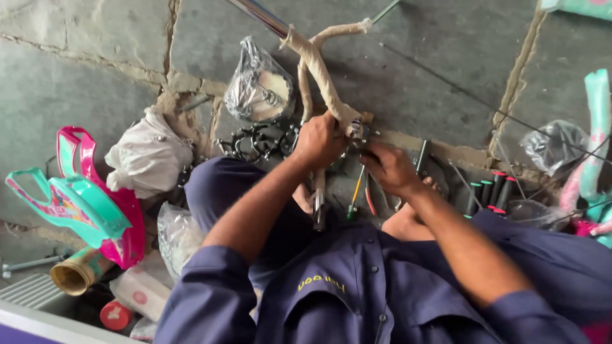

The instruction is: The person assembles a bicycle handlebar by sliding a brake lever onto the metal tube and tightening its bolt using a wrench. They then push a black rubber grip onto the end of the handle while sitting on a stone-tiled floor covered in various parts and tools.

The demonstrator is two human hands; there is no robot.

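One paper-wrapped handlebar (319,64) stands over the stone floor (433,57) between the person's knees. The left hand (319,140) is closed around its stem; the right hand (390,167) pinches a small metal clamp (358,130) beside it. Four black grips (489,192) lie right, one bagged bell (258,89) and a chain (255,141) left. The stem's lower end is hidden.

A clear plastic bag (258,89) holding a round metal part lies just beyond the left hand (319,139). Left of that hand sits a crumpled whitish bag (148,158) — and, nearer the person, a clear bag (175,234) beside the knee. Well right of the right hand (390,167) lies another clear bag (553,145). A white wrapped packet (141,290) with a red mark lies far left, low down.
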